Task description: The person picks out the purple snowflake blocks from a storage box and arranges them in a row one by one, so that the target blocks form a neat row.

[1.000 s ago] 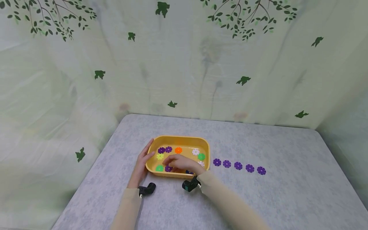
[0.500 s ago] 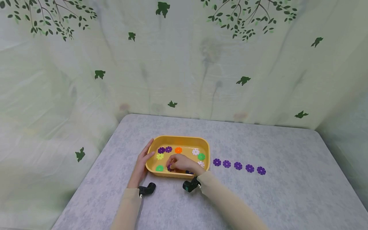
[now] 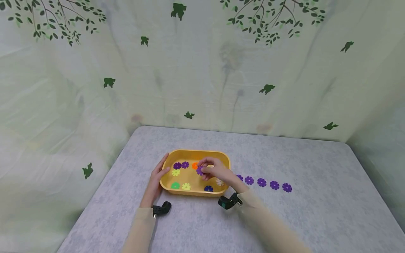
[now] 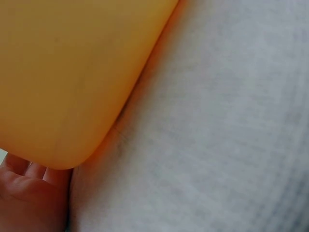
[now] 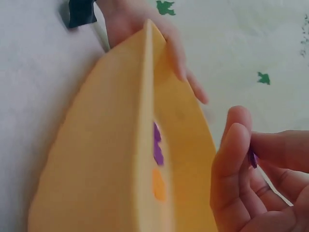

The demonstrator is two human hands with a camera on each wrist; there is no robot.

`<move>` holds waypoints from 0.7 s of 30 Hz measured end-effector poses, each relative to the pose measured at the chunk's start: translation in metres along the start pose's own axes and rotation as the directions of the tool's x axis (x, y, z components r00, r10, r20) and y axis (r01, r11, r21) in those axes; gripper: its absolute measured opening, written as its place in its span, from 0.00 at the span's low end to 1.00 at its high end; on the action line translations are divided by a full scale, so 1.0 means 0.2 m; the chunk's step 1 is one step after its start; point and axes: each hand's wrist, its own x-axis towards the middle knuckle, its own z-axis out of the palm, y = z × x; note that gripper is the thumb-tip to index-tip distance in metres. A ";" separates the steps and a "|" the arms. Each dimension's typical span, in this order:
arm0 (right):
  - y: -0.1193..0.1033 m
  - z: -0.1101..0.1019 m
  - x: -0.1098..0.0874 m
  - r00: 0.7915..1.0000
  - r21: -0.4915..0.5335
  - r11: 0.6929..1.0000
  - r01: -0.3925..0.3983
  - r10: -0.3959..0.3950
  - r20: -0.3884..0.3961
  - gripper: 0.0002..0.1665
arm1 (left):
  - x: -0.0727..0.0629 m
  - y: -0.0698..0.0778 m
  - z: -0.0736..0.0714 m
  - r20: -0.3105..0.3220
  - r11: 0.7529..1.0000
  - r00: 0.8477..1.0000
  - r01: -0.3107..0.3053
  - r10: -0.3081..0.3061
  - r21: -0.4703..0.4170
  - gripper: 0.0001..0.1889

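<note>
Item 1: purple notched flat disc [image 3: 199, 170], pinched betw. thumb & finger of R hand [image 3: 218, 170], held up over tray.
Item 2: yellow rounded-rect. plastic tray [image 3: 196, 193]; L hand's [image 3: 155, 179] grip is clamped on its L end.
Item 3: row of 5 purple notched discs [image 3: 261, 182], just R of tray.
Risks, my est.: small, edge-only hold, so disc may slip among loose mixed-colour discs [image 3: 186, 186]; black wrist cam [image 3: 228, 202], low by tray's front R corner, may snag rim.
Edges: tray's R wall betw. item 1 & row; room R of row's end; mottled grey surface's [image 3: 316, 211] far edge well apart.
</note>
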 end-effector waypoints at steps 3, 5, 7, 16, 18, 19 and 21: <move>0.00 -0.10 -0.06 0.999 -0.031 0.999 0.009 -0.010 -0.052 0.15 | 0.00 0.00 0.00 0.000 1.000 1.000 -0.002 0.002 0.005 0.29; 0.01 -0.17 -0.10 0.996 -0.047 0.999 0.006 -0.010 -0.091 0.15 | 0.00 0.00 0.00 0.000 1.000 1.000 -0.006 0.006 0.004 0.29; 0.03 -0.25 -0.15 0.992 -0.055 0.998 0.012 -0.018 -0.124 0.15 | 0.00 0.00 0.00 0.002 1.000 1.000 -0.005 0.005 0.007 0.29; 0.17 -0.57 -0.42 0.958 -0.083 0.996 -0.043 0.017 -0.288 0.16 | -0.01 0.04 0.01 0.018 1.000 1.000 0.021 -0.020 -0.019 0.29; 0.20 -0.64 -0.49 0.948 -0.069 0.996 -0.052 0.027 -0.318 0.17 | -0.01 0.03 0.01 0.017 1.000 1.000 0.018 -0.017 -0.022 0.29; 0.22 -0.68 -0.53 0.942 -0.066 0.996 -0.052 0.027 -0.336 0.17 | -0.01 0.03 0.01 0.015 1.000 1.000 0.017 -0.017 -0.017 0.29; 0.26 -0.74 -0.60 0.927 -0.062 0.996 -0.059 0.032 -0.373 0.18 | -0.01 0.01 0.00 0.013 1.000 1.000 0.007 -0.007 -0.014 0.29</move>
